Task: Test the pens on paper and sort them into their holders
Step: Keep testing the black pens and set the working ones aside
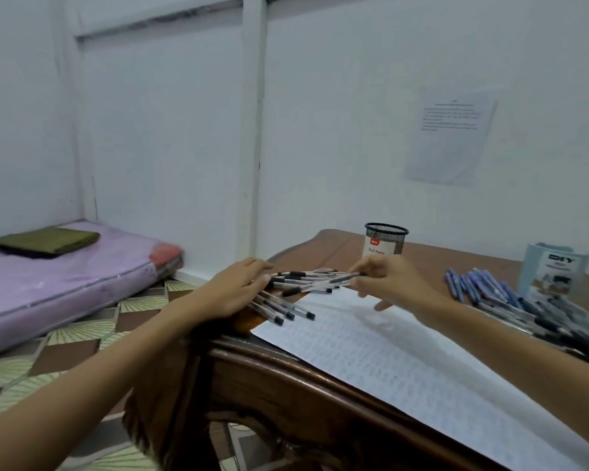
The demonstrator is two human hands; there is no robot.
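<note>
Right, the left hand lies flat, fingers straight, on the heap of black-capped pens at the table's left edge, while the right hand pinches one pen between thumb and fingertips, just at three o'clock of that heap. Paper spreads at six o'clock from the right hand, the mesh cup stands at twelve, and at three sit a blue box and a second pile, some blue, the rest probably black.
</note>
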